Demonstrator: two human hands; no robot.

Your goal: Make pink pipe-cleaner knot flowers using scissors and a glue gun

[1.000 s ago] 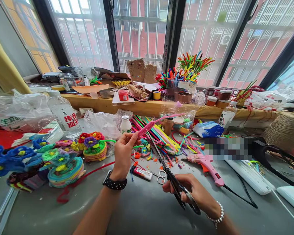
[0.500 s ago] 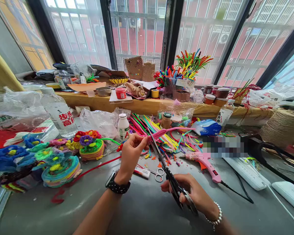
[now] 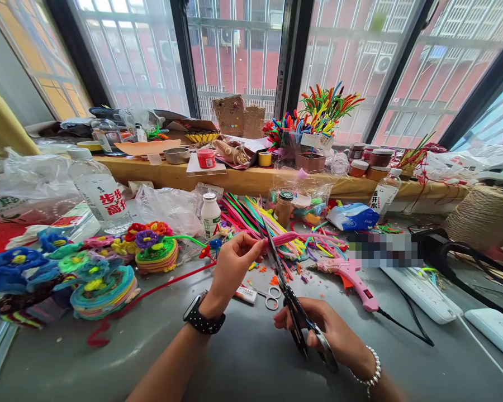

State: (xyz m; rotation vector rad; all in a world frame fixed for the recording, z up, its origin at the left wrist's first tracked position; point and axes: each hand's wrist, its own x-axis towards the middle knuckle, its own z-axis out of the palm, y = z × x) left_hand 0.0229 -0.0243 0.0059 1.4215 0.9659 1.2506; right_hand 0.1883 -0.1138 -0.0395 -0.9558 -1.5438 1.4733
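Observation:
My left hand [image 3: 237, 261], with a watch on its wrist, pinches one end of a bundle of pink pipe cleaners [image 3: 285, 239] that stretches to the right. In my right hand [image 3: 322, 326] is a large pair of black scissors [image 3: 291, 298], gripped by the handles. Its blades are parted and lie across the pink bundle just beside my left fingertips. Behind both hands spreads a heap of colourful pipe cleaners [image 3: 245, 209]. A small pair of scissors [image 3: 272, 297] and a white tube [image 3: 246, 293] lie on the table below my left hand.
A pink glue gun [image 3: 356, 279] lies right of the scissors, its cord running to the right. Pipe-cleaner flowers [image 3: 103, 290] stand at left near a water bottle [image 3: 100, 192]. A white bottle [image 3: 210, 215] stands behind my left hand. A wooden ledge [image 3: 243, 181] runs along the window.
My left hand has shifted slightly right with the pink pipe cleaners. The bundle now sits a little lower, and the scissor blades cross it close to my fingertips.

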